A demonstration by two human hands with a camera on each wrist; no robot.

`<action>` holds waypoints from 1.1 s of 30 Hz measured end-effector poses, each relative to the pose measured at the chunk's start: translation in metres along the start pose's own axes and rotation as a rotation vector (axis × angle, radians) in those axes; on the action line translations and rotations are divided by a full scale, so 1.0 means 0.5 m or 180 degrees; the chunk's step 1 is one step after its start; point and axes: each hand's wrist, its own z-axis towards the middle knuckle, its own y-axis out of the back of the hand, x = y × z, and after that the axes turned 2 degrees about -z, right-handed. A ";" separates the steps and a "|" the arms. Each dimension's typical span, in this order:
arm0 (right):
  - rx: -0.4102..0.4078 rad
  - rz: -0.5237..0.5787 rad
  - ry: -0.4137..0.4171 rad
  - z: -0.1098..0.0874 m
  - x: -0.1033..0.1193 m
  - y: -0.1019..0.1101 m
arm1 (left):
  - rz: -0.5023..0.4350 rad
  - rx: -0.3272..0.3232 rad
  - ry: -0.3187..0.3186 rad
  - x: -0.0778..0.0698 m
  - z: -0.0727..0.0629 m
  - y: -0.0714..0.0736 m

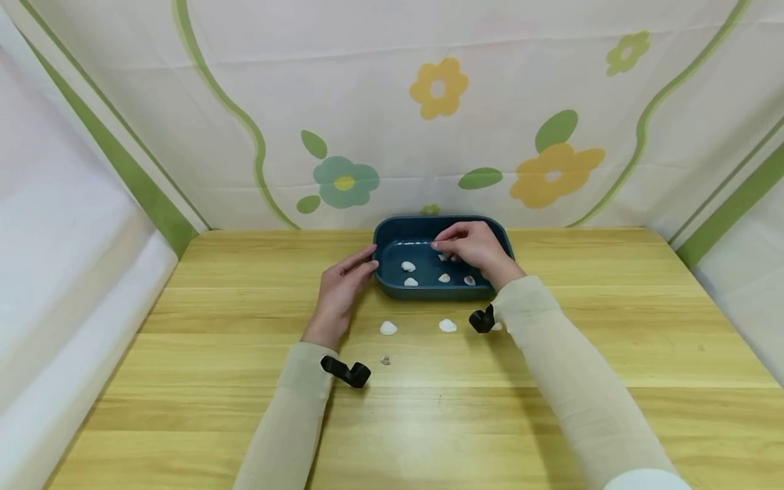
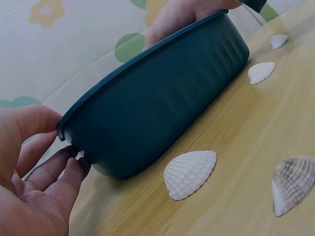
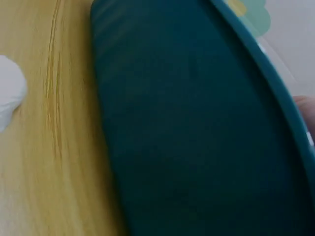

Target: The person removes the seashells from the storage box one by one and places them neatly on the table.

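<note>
A dark blue-green basin (image 1: 441, 293) stands on the table against the patterned cloth. My left hand (image 1: 343, 292) touches the basin's left end from outside, fingers and thumb resting at the rim and wall. Over the basin's right part, my right hand (image 1: 474, 248) reaches in with fingertips pinched together; a small white seashell (image 1: 444, 257) shows at its fingers. Several other shells lie inside, among them a white shell (image 1: 407, 267) and a brownish shell (image 1: 469, 280). The right wrist view shows mostly the basin's outer wall (image 3: 192, 128), which hides most of the hand.
In front of the basin lie white shells, one left (image 1: 388, 328) and one nearer the middle (image 1: 448, 325). A third shell (image 1: 496, 327) is partly hidden by the right wrist camera. A grey-brown ribbed shell (image 2: 294, 184) lies closer to me on the wooden table (image 1: 392, 435).
</note>
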 end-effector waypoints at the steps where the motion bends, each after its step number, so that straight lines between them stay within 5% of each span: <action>1: -0.0001 0.0004 -0.0018 0.001 -0.002 0.000 | -0.0002 0.0001 -0.0001 0.001 0.000 -0.001; 8: -0.0036 -0.0002 -0.0054 0.006 -0.010 0.005 | 0.0006 -0.0025 0.0007 -0.002 -0.001 -0.003; 33: -0.0015 -0.0922 -0.0151 0.005 -0.019 0.002 | 0.0009 -0.0011 0.0000 0.003 -0.001 0.000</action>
